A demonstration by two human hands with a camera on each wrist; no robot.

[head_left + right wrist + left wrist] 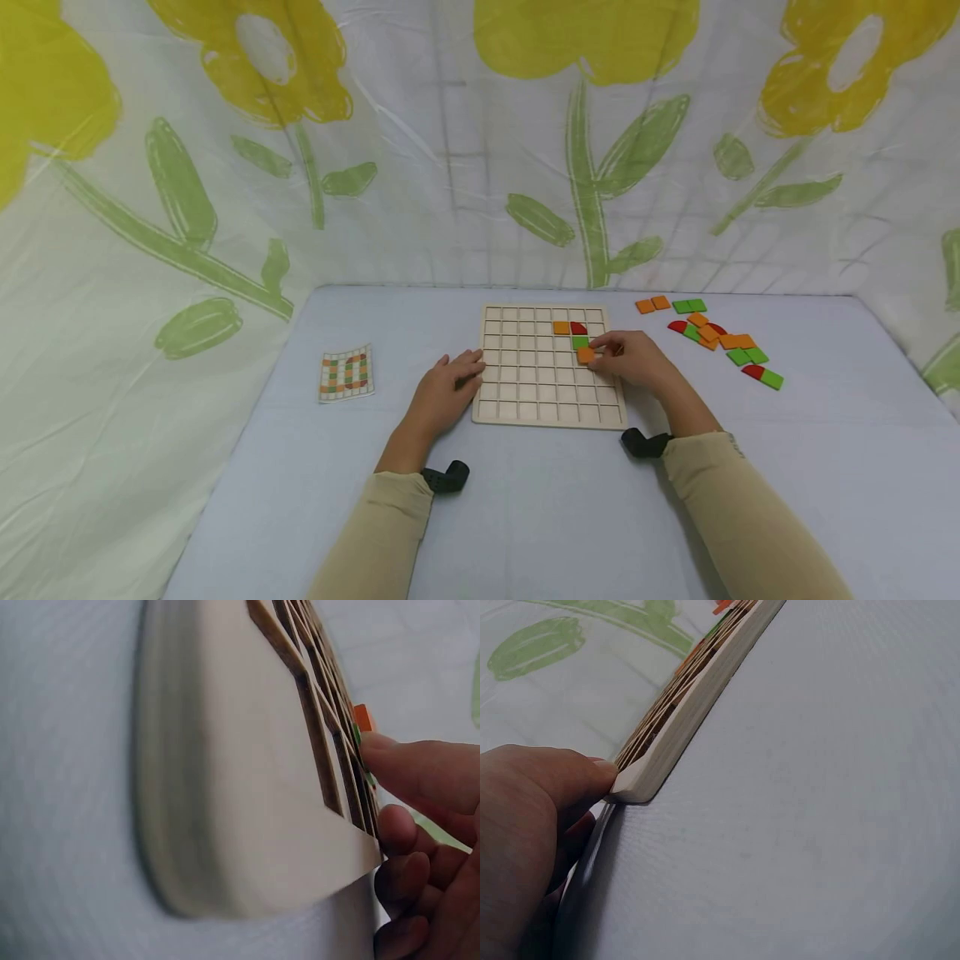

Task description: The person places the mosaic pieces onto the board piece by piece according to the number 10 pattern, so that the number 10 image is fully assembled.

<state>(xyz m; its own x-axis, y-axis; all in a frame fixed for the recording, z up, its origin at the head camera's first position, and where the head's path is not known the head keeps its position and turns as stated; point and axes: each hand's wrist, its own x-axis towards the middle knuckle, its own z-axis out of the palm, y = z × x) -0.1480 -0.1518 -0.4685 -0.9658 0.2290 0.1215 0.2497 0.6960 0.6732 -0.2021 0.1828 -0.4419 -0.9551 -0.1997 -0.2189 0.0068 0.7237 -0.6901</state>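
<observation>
A pale wooden grid board lies in front of both hands. My right hand reaches over its right side and pinches an orange square tile; in the right wrist view that orange tile stands above the grid by the thumb. Just behind it in the grid are a green square tile, a red rounded tile and another orange tile. My left hand rests against the board's left edge, fingers extended, its thumb at the rim near the corner.
Right of the board, several loose orange, green and red tiles lie scattered, some overlapping. A small printed pattern card lies to the left on the pale tabletop. Behind the table hangs a flower-printed curtain.
</observation>
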